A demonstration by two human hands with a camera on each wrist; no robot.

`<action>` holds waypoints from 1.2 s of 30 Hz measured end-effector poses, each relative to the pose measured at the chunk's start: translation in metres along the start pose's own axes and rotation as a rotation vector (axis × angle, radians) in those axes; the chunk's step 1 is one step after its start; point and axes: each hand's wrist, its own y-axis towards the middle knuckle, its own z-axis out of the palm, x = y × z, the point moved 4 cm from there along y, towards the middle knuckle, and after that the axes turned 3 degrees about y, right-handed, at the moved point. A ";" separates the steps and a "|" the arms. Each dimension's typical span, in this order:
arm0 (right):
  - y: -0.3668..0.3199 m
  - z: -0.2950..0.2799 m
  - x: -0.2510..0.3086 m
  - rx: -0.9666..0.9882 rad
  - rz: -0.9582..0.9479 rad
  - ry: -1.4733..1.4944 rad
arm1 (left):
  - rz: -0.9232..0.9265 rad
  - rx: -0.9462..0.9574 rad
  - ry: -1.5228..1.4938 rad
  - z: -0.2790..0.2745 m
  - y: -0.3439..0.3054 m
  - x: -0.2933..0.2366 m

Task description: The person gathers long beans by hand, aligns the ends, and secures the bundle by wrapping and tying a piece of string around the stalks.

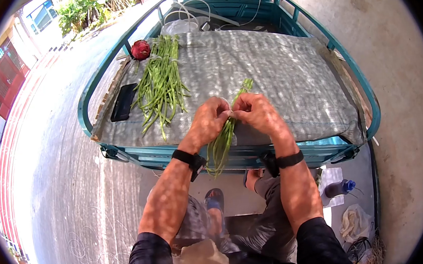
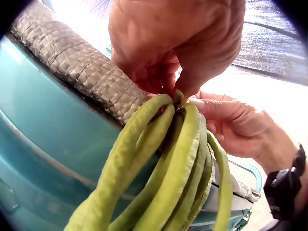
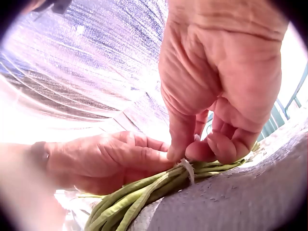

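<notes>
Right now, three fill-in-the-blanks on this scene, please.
1. The left hand and right hand both grip a bundle of long green ____.
2. The loose pile lies to the person's ____.
3. The round thing at the pile's far end is coloured ____.
Missing: beans; left; red.

Setting: outdoor roadside vending spot. Evidence: teal cart bed (image 1: 143, 154) spread with woven sacking (image 1: 276, 72), loose long beans (image 1: 160, 81) laid out, sunlit paved street (image 1: 64, 158), building fronts (image 1: 3, 79).

The coarse woven plastic sheet (image 2: 82, 72) looks faintly shiny. The cart rail (image 2: 43, 144) beneath is teal painted metal, scuffed in places. The long beans (image 2: 178, 163) look smooth and matt.
</notes>
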 end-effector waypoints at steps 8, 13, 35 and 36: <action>-0.001 -0.001 0.001 -0.031 0.067 -0.054 | 0.143 -0.002 0.064 -0.001 0.000 -0.010; -0.001 0.000 -0.001 -0.037 0.061 -0.056 | 0.225 -0.042 0.087 -0.001 -0.003 -0.019; 0.001 0.000 -0.018 0.011 0.043 0.045 | 0.088 0.025 -0.058 0.005 -0.004 -0.012; 0.000 -0.002 -0.013 0.032 0.098 0.057 | 0.072 0.027 -0.045 0.004 -0.003 -0.014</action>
